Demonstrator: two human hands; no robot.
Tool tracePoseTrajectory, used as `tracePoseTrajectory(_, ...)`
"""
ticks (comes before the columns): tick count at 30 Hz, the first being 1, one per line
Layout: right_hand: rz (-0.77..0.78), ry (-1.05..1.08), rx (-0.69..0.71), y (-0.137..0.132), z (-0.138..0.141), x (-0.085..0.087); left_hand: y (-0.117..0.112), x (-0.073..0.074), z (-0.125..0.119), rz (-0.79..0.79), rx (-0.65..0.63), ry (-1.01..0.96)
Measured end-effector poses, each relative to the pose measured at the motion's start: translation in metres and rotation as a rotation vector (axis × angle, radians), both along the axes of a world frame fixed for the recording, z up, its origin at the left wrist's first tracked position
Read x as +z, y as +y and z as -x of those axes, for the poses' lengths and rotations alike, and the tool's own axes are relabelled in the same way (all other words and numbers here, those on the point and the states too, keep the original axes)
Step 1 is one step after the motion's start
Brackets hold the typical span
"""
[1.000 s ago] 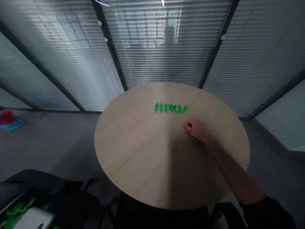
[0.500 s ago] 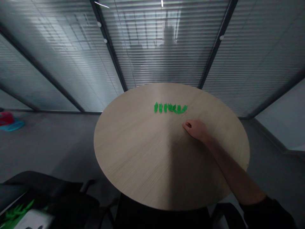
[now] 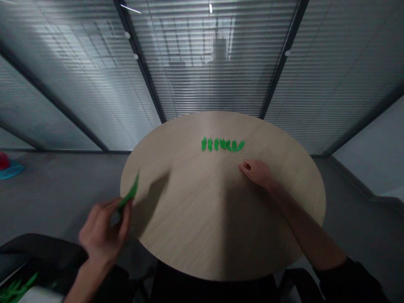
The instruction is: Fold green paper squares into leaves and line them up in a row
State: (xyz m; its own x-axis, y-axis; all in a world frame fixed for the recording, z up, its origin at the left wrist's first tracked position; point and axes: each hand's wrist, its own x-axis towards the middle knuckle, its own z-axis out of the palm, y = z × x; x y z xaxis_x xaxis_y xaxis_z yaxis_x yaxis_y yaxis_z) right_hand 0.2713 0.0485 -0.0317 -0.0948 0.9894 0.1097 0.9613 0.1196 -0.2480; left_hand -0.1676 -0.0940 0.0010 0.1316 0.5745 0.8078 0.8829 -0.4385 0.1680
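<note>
Pinching a green leaf shape in the left hand

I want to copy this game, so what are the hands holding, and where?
The left hand pinches a green leaf-shaped piece by its lower end. The right hand is curled, showing nothing held.

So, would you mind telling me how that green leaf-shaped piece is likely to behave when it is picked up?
The green leaf-shaped piece looks thin and probably light, pinched at one end by the left hand. It seems fairly stiff, since its tip stands up without drooping. The similar pieces lying flat probably won't roll.
</note>
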Motion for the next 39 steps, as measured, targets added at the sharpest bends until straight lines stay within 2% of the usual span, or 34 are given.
tracePoseTrajectory(1,0.002,0.001,0.001,0.0,0.0,0.0,0.011,-0.002,-0.013,-0.025,-0.032,0.105)
tracePoseTrajectory(3,0.005,0.001,-0.002,-0.001,0.0,0.001,0.027,-0.004,-0.044,0.024,-0.183,0.291)
tracePoseTrajectory(5,0.006,0.0,-0.006,-0.001,0.001,0.002,0.037,-0.004,-0.076,0.051,-0.318,0.454)
tracePoseTrajectory(7,0.007,-0.001,-0.009,-0.001,0.001,0.003,0.045,-0.005,-0.102,0.057,-0.393,0.571)
tracePoseTrajectory(10,0.008,-0.002,-0.017,0.0,0.002,0.003,0.053,-0.013,-0.132,0.154,-0.444,0.709)
tracePoseTrajectory(13,0.007,-0.002,-0.021,0.0,0.001,0.002,0.057,-0.02,-0.153,0.293,-0.441,0.814)
tracePoseTrajectory(17,-0.002,-0.001,-0.015,0.001,0.001,-0.001,0.055,-0.019,-0.173,0.41,-0.465,0.742)
tracePoseTrajectory(22,-0.011,0.008,-0.014,0.002,0.001,-0.003,0.056,-0.018,-0.18,0.453,-0.551,0.672)
tracePoseTrajectory(26,-0.017,0.015,-0.015,0.002,0.001,-0.003,0.06,-0.024,-0.174,0.476,-0.615,0.557)
tracePoseTrajectory(29,-0.011,0.021,-0.013,0.001,0.001,-0.002,0.068,-0.023,-0.167,0.479,-0.644,0.467)
tracePoseTrajectory(33,-0.002,0.028,-0.009,0.002,0.0,-0.001,0.091,-0.005,-0.156,0.536,-0.583,0.389)
tracePoseTrajectory(37,0.003,0.036,-0.007,0.002,0.0,0.0,0.132,0.018,-0.147,0.674,-0.5,0.348)
tracePoseTrajectory(39,0.005,0.041,-0.009,0.002,0.0,0.0,0.153,0.023,-0.144,0.716,-0.445,0.321)
